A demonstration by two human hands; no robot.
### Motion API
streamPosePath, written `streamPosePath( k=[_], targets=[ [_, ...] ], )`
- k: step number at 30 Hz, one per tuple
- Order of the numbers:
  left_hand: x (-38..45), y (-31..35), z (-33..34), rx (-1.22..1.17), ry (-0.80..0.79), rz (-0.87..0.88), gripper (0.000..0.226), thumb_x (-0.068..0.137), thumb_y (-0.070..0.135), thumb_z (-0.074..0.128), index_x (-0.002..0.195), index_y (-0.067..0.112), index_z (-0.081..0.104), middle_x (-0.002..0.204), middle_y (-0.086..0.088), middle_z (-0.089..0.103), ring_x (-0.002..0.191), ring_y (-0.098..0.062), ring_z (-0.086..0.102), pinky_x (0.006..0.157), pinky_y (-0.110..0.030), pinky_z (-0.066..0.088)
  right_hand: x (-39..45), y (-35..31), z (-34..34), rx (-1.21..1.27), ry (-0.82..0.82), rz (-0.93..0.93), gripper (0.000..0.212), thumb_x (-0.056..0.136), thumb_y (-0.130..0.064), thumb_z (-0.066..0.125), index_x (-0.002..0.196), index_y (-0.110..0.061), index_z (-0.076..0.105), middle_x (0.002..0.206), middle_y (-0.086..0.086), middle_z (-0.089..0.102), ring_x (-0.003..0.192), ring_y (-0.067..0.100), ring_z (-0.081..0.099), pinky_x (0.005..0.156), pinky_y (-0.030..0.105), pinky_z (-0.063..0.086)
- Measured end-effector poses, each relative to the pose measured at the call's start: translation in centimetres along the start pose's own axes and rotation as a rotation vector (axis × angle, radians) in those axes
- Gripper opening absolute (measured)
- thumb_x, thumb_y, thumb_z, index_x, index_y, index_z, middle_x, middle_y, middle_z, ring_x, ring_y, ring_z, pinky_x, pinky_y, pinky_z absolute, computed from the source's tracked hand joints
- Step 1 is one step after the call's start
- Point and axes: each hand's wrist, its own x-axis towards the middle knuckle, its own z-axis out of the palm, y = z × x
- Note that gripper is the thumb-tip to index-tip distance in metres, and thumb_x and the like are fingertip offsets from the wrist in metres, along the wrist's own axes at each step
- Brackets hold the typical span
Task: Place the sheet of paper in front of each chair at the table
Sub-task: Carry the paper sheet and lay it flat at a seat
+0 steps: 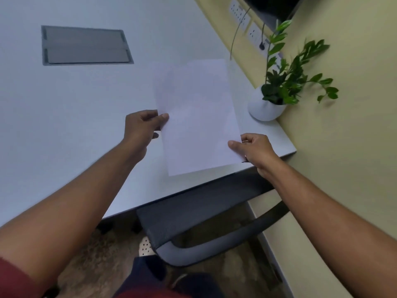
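Observation:
A blank white sheet of paper (196,117) is held over the near right part of the white table (75,117), just beyond the table's front edge. My left hand (142,126) pinches the sheet's left edge. My right hand (254,148) pinches its lower right corner. A dark chair (193,222) with a grey armrest is tucked under the table edge directly below the sheet. I cannot tell whether the sheet touches the tabletop.
A grey cable-box lid (86,45) is set into the table at the far left. A white pot with a green plant (277,93) stands at the table's right end, close to the yellow wall (343,136). Wall sockets (247,20) with a plugged cable sit behind.

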Motion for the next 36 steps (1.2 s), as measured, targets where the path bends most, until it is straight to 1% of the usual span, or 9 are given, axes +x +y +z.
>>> streamPosePath(
  k=[4,7,10,14,21,24,27,31,36],
  targets=[
    [2.7,-2.8,0.7,0.055,0.039,-0.046,0.005,0.096,0.019,0.082,0.101,0.018,0.082,0.089,0.006,0.083,0.074,-0.009,0.075,0.07,-0.027,0.054,6.2,1.6,1.2,-0.065,-0.155,0.098,0.02,0.096,-0.02,0.079,0.107,-0.004,0.077,0.108,0.009,0.082,0.101,0.026,0.079,0.091,0.039,0.064],
    [4.7,-5.5,0.9,0.109,0.109,-0.093,0.007,0.094,0.019,0.084,0.101,0.017,0.082,0.093,0.001,0.084,0.076,-0.012,0.075,0.069,-0.028,0.054,11.0,3.4,2.4,-0.161,-0.308,0.154,0.024,0.098,-0.021,0.076,0.11,-0.001,0.075,0.113,0.009,0.08,0.109,0.029,0.076,0.098,0.041,0.062],
    [6.1,-8.5,1.2,0.178,0.143,-0.125,0.013,0.091,0.019,0.087,0.102,0.014,0.083,0.097,-0.004,0.084,0.076,-0.014,0.074,0.068,-0.029,0.053,15.0,5.3,3.7,-0.25,-0.422,0.154,0.018,0.094,-0.02,0.081,0.089,-0.007,0.069,0.099,0.009,0.069,0.093,0.022,0.068,0.083,0.032,0.061],
    [8.0,-11.5,1.1,0.258,0.227,-0.184,0.019,0.089,0.019,0.088,0.106,0.012,0.082,0.102,-0.006,0.083,0.076,-0.014,0.074,0.063,-0.023,0.054,18.2,8.1,5.7,-0.344,-0.48,0.141,0.021,0.09,-0.015,0.085,0.092,-0.003,0.069,0.096,0.012,0.07,0.084,0.02,0.066,0.07,0.028,0.057],
    [10.7,-13.7,0.4,0.358,0.261,-0.211,0.023,0.085,0.018,0.091,0.104,0.014,0.081,0.094,-0.009,0.082,0.071,-0.014,0.071,0.058,-0.018,0.052,20.2,11.1,9.2,-0.432,-0.465,0.063,0.048,0.078,-0.016,0.095,0.109,-0.004,0.06,0.097,0.01,0.07,0.074,0.023,0.07,0.08,0.04,0.062],
    [11.6,-15.0,0.1,0.391,0.264,-0.214,0.024,0.081,0.018,0.094,0.102,0.017,0.081,0.09,-0.009,0.083,0.067,-0.011,0.07,0.058,-0.018,0.052,21.4,11.8,10.3,-0.49,-0.443,-0.009,0.058,0.071,-0.019,0.099,0.11,-0.009,0.057,0.105,0.012,0.071,0.087,0.031,0.074,0.088,0.048,0.062],
    [12.3,-16.3,0.1,0.459,0.266,-0.19,0.027,0.076,0.02,0.096,0.098,0.02,0.08,0.078,-0.001,0.081,0.065,-0.011,0.072,0.068,-0.025,0.056,22.5,12.2,10.6,-0.5,-0.394,-0.079,0.064,0.07,-0.017,0.099,0.114,-0.007,0.053,0.099,0.01,0.067,0.085,0.028,0.065,0.075,0.037,0.055],
    [12.6,-17.8,0.2,0.577,0.294,-0.16,0.042,0.075,0.022,0.096,0.113,0.02,0.078,0.086,0.001,0.08,0.072,-0.013,0.073,0.063,-0.02,0.052,23.6,13.4,10.4,-0.497,-0.404,-0.16,0.057,0.072,-0.011,0.096,0.109,-0.005,0.052,0.087,0.013,0.066,0.074,0.022,0.058,0.065,0.03,0.046],
    [12.5,-18.3,0.0,0.701,0.256,-0.116,0.064,0.08,0.026,0.093,0.139,0.023,0.068,0.103,0.0,0.073,0.096,-0.024,0.071,0.078,-0.03,0.051,24.4,14.6,9.9,-0.491,-0.453,-0.206,0.045,0.074,-0.015,0.094,0.101,-0.008,0.059,0.095,0.019,0.071,0.072,0.018,0.055,0.065,0.028,0.044]
  ],
)
